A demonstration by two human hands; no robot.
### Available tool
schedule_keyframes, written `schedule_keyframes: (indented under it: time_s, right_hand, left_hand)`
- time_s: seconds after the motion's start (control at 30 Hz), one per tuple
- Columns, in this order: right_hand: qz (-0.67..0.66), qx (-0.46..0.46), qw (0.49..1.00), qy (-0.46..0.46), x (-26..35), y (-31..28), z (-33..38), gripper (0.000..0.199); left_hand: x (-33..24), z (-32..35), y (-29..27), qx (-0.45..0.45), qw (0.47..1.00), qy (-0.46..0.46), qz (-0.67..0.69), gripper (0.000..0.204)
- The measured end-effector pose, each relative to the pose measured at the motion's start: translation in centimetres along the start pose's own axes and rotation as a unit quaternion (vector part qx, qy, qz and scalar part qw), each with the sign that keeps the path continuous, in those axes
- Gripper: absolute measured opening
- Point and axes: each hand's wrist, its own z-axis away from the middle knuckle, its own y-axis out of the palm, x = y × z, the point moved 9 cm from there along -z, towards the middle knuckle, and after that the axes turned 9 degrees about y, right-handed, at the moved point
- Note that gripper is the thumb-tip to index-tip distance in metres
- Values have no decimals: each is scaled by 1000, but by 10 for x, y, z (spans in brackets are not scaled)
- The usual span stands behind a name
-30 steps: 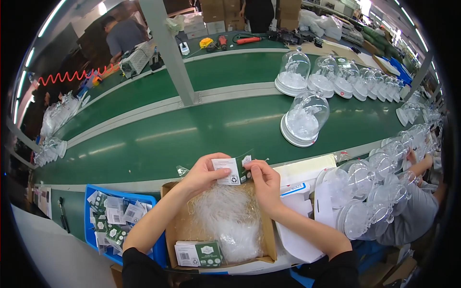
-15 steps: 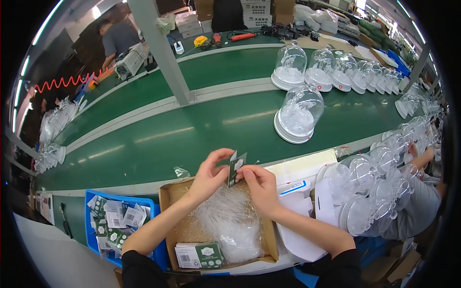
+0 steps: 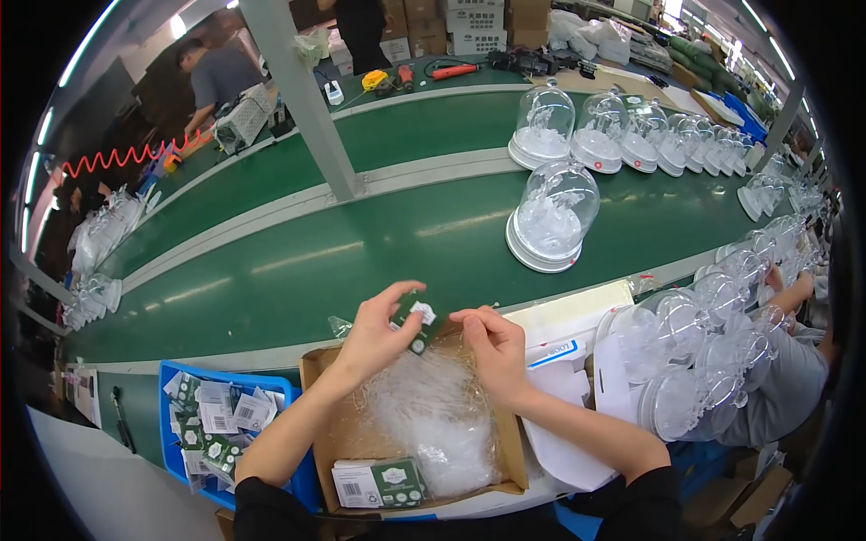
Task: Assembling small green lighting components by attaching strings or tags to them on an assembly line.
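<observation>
A small green hang tag with a white emblem is pinched between the thumb and fingers of my left hand, its printed face turned up. Just right of the tag, my right hand has thumb and forefinger pressed together; whatever they hold is too fine to make out. Both hands are over a shallow cardboard box. Inside it lies a heap of thin clear plastic strands, partly in a clear bag. A stack of green and white tags rests in the box's near left corner.
A blue bin of tags stands left of the box. Beyond runs a green conveyor belt carrying a clear dome on a white base. More domes crowd the right, beside a person's arm. White packaging lies nearer.
The tag has turned from nearly edge-on to face up, and my right fingers have moved off it to the right. The nearest dome on the belt has shifted slightly left.
</observation>
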Motion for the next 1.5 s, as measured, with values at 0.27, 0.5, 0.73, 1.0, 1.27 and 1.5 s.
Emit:
schedule_keyframes:
  time_s: [0.27, 0.5, 0.73, 1.0, 1.27, 1.5]
  right_hand:
    - [-127, 23, 986, 107, -22, 3, -4, 22]
    - [-101, 34, 988, 108, -21, 7, -4, 23]
    - [-77, 63, 986, 133, -26, 13, 1, 19]
    - [-31, 77, 989, 125, -27, 21, 1, 12]
    - [-91, 63, 980, 165, -30, 16, 0, 7]
    - [-109, 67, 980, 155, -30, 17, 1, 8]
  left_hand:
    - [-25, 2, 21, 93, 986, 102, -95, 15]
    - [-21, 3, 17, 76, 988, 112, -71, 15]
    - [-25, 5, 22, 118, 983, 116, -79, 14]
    - [-25, 6, 23, 152, 969, 150, -121, 14]
    - [-21, 7, 18, 65, 991, 76, -88, 22]
    - [-31, 12, 22, 50, 980, 133, -140, 18]
